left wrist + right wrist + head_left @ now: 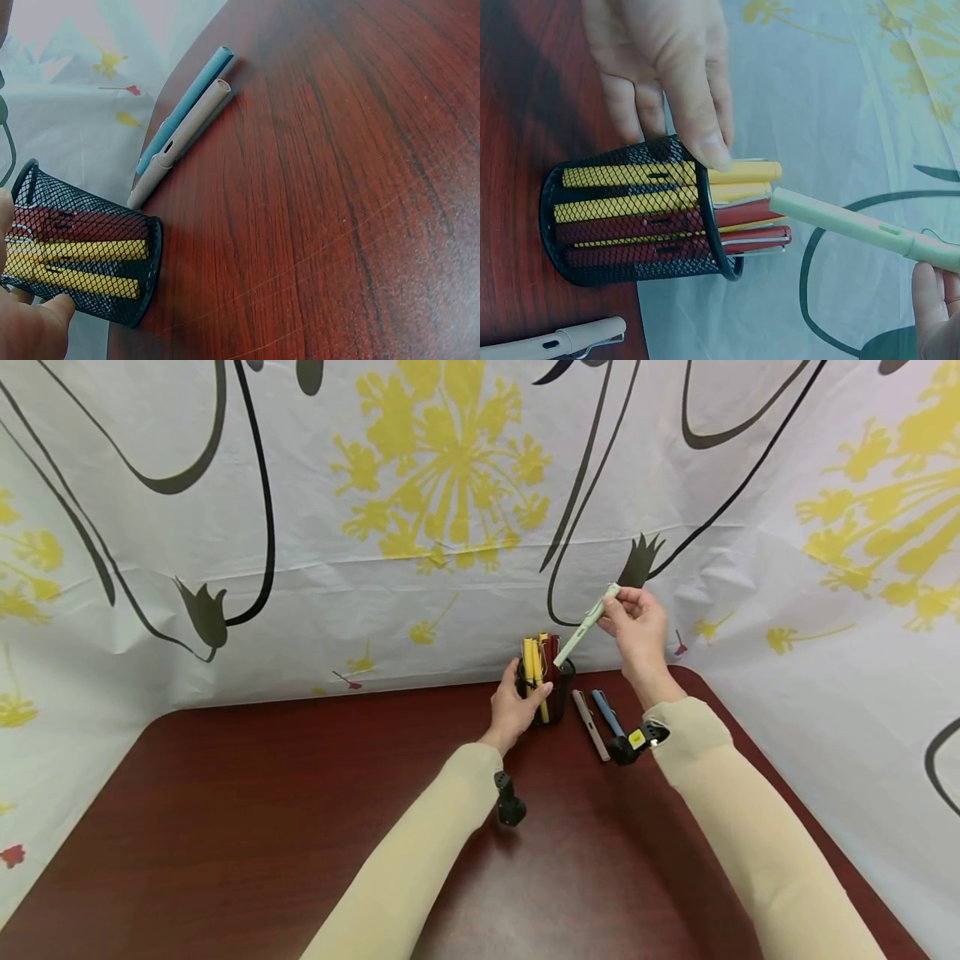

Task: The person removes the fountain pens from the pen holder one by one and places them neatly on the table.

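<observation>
My left hand (512, 710) grips the side of a black mesh pen holder (592, 277), its thumb near the rim in the right wrist view. Several yellow pens (751, 171) and dark red pens (756, 238) stand inside with their clipped ends above the rim. Up and to the right, my right hand (639, 633) pinches a light green pen (583, 631) by its clip end. That pen slants, its lower end close to the tops of the pens in the holder. Most of the left hand lies outside the left wrist view.
A greyish-beige pen (591, 727) and a blue pen (607, 713) lie side by side on the dark red-brown table (247, 827), right of the holder. Behind the table's back edge hangs a white sheet (300, 568) with yellow flowers and dark stems.
</observation>
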The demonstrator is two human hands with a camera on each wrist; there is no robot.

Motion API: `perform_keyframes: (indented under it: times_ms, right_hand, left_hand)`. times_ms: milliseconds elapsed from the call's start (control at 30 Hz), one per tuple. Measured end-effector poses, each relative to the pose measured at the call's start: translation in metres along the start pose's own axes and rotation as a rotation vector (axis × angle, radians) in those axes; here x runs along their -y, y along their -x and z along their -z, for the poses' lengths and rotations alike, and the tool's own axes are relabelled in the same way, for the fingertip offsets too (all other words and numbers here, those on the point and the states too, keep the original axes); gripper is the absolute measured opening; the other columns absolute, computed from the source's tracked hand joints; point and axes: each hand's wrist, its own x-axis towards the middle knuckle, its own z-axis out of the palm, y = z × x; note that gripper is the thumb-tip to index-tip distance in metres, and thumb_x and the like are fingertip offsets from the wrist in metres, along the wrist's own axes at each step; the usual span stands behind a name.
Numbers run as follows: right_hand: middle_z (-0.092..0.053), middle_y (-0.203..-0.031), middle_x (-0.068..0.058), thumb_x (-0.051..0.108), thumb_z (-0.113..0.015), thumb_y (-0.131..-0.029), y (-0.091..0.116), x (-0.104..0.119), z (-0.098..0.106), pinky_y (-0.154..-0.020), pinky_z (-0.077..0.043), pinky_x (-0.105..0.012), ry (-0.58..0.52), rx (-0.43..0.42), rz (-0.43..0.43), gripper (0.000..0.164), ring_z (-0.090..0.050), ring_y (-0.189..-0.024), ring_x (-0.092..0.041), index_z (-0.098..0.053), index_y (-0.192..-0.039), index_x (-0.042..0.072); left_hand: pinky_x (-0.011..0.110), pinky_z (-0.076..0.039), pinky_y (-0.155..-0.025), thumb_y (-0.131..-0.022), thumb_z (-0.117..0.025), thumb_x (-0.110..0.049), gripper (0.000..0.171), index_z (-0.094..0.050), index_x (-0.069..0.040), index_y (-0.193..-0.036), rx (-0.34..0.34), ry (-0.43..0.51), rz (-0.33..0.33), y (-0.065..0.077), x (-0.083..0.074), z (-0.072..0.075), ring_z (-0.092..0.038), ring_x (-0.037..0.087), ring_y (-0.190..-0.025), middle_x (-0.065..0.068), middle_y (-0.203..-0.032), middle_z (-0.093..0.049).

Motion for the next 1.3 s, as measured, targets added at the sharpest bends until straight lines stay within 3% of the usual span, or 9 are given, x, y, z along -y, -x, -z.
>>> perform_keyframes:
  times_ms: [500, 700, 867, 1067, 1200, 1300]
  right_hand:
    - [-0.061, -0.074, -0.002, -0.003, -0.061, -0.087, -0.009, 0.005, 0.027, -0.059, -0.055, -0.020, -0.104, -0.084, -0.044, 0.008, -0.065, -0.063, -0.009, -0.058, -0.090, 0.003]
    - [-0.060, -0.073, 0.000, -0.001, -0.060, -0.089, -0.008, -0.002, 0.040, -0.056, -0.054, -0.018, -0.025, -0.077, -0.091, 0.005, -0.063, -0.060, -0.007, -0.057, -0.090, 0.002]
    - [-0.060, -0.074, 0.005, 0.007, -0.059, -0.091, -0.008, -0.016, 0.057, -0.056, -0.053, -0.016, 0.176, -0.018, -0.181, 0.008, -0.061, -0.059, -0.002, -0.055, -0.097, 0.002]
    - [-0.057, -0.079, 0.008, 0.017, -0.054, -0.095, -0.008, -0.037, 0.076, -0.060, -0.051, -0.012, 0.548, 0.109, -0.161, 0.039, -0.057, -0.062, 0.006, -0.053, -0.121, -0.013]
    - [-0.065, -0.085, -0.008, 0.018, -0.057, -0.095, -0.006, -0.050, 0.083, -0.056, -0.047, -0.012, 0.790, 0.136, -0.098, 0.034, -0.053, -0.060, 0.005, -0.062, -0.115, -0.009]
    - [-0.068, -0.098, -0.020, 0.021, -0.058, -0.094, -0.003, -0.060, 0.088, -0.061, -0.046, -0.020, 0.956, 0.143, -0.089, 0.031, -0.056, -0.069, -0.006, -0.066, -0.111, -0.003]
  left_hand:
    - [0.041, -0.035, -0.107, -0.091, -0.064, -0.031, 0.073, -0.025, -0.012, -0.150, -0.005, 0.001, -0.008, -0.001, -0.001, 0.001, -0.034, 0.026, -0.137, 0.013, -0.149, -0.036]
    - [0.041, -0.036, -0.107, -0.091, -0.064, -0.031, 0.073, -0.025, -0.013, -0.150, -0.004, 0.003, 0.001, 0.000, -0.001, 0.001, -0.034, 0.026, -0.137, 0.012, -0.149, -0.035]
    - [0.041, -0.037, -0.106, -0.091, -0.064, -0.030, 0.073, -0.025, -0.013, -0.150, -0.007, 0.001, -0.004, 0.000, -0.001, 0.001, -0.035, 0.026, -0.136, 0.013, -0.149, -0.036]
    - [0.041, -0.037, -0.106, -0.091, -0.064, -0.031, 0.073, -0.025, -0.012, -0.150, -0.011, 0.004, -0.005, 0.001, -0.001, 0.001, -0.035, 0.025, -0.137, 0.013, -0.149, -0.036]
    - [0.041, -0.037, -0.106, -0.091, -0.064, -0.031, 0.073, -0.025, -0.013, -0.150, -0.013, 0.002, -0.006, 0.001, -0.001, 0.000, -0.035, 0.025, -0.137, 0.013, -0.149, -0.036]
    - [0.041, -0.037, -0.106, -0.091, -0.064, -0.031, 0.073, -0.025, -0.013, -0.150, -0.012, 0.000, -0.002, 0.002, -0.001, 0.000, -0.035, 0.025, -0.136, 0.012, -0.149, -0.036]
